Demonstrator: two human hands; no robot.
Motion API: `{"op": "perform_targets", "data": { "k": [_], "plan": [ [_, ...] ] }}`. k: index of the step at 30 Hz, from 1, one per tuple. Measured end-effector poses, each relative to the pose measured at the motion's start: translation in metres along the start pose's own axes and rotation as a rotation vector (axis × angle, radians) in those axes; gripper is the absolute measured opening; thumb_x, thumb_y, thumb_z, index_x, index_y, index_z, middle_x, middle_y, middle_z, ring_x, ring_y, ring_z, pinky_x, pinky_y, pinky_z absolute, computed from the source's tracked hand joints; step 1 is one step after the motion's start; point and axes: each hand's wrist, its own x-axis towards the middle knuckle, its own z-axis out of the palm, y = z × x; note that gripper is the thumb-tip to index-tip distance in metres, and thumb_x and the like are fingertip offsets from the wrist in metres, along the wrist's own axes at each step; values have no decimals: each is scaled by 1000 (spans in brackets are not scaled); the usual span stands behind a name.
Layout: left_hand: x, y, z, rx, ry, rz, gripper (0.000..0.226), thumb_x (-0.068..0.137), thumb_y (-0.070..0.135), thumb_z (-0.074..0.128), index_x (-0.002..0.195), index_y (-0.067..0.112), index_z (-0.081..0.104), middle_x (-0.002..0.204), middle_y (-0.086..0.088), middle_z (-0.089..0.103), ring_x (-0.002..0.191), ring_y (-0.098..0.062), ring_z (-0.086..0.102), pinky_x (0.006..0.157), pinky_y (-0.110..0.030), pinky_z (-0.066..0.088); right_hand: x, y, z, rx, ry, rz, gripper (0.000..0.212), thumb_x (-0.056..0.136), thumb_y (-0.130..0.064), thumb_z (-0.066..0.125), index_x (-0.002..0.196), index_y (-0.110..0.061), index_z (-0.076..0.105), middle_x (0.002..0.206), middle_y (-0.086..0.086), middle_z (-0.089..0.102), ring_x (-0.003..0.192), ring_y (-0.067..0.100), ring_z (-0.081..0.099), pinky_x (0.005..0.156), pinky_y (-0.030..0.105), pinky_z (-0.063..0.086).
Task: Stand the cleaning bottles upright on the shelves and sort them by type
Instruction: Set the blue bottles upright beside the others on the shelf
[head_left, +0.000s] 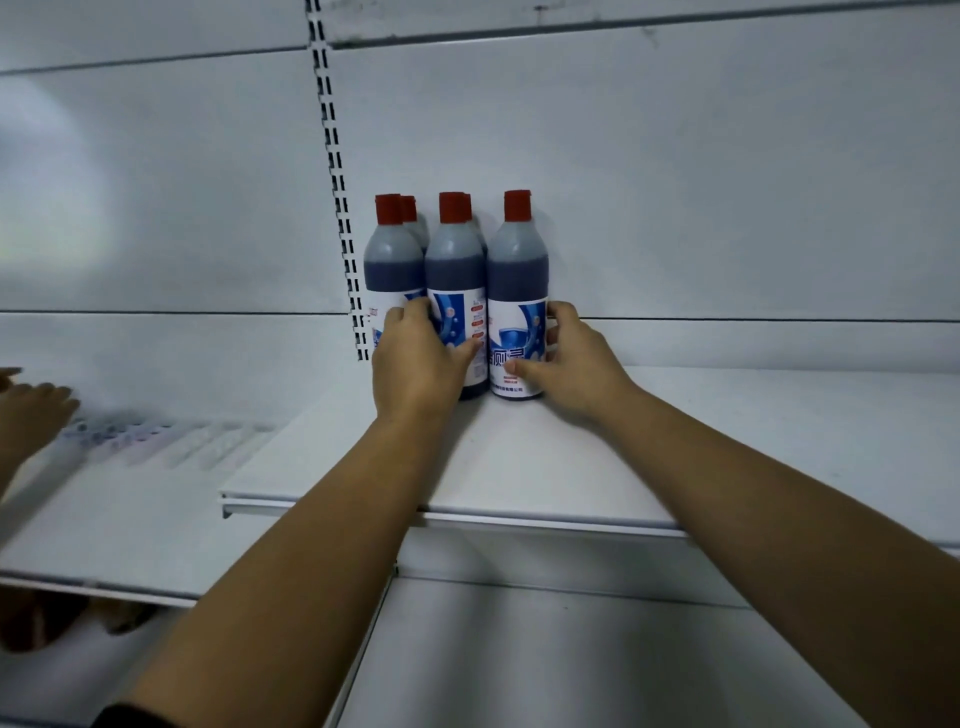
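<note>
As my left hand clasps the middle bottle and my right hand the end bottle, I'd judge them liquid-heavy and slick: hold mid-label.

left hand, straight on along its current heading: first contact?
The left hand grips the middle front bottle, so that comes first. Going on would likely push it into the rear bottle right behind, though their gap is unclear.

white shelf | five red-capped bottles upright | clustered at back left
</note>
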Motion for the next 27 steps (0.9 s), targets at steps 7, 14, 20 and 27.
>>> {"op": "perform_targets", "data": {
  "k": [7,14,20,27],
  "plan": [
    [4,-7,2,4,-7,1,58,76,37,83,125,19,58,118,-2,61,104,-21,63,91,-40,55,-2,-3,6,-12,19,-11,71,81,-20,78,141,-14,39,131,2,61,112,16,61,93,27,48],
    [-4,-7,-4,256,-160,-117,51,89,60,59,106,13,64,104,-6,69,93,-27,64,79,-38,54,-10,5,6,-531,-274,124,59,94,-52,52,134,-10,50,132,14,58,114,30,58,96,37,48],
    [-26,3,-7,492,-610,3,54,93,50,53,133,14,54,146,-13,46,134,-34,42,108,-52,40,-40,6,-15,-714,-387,180,65,97,-59,36,147,-18,39,152,10,39,133,30,44,108,43,38],
    [-69,31,2,522,-778,217,55,93,59,37,125,18,57,136,-10,53,121,-32,49,103,-54,40,-85,7,-43,-650,-273,149,49,97,-48,43,141,-26,49,147,3,46,131,26,46,108,43,38]
  ]
}}
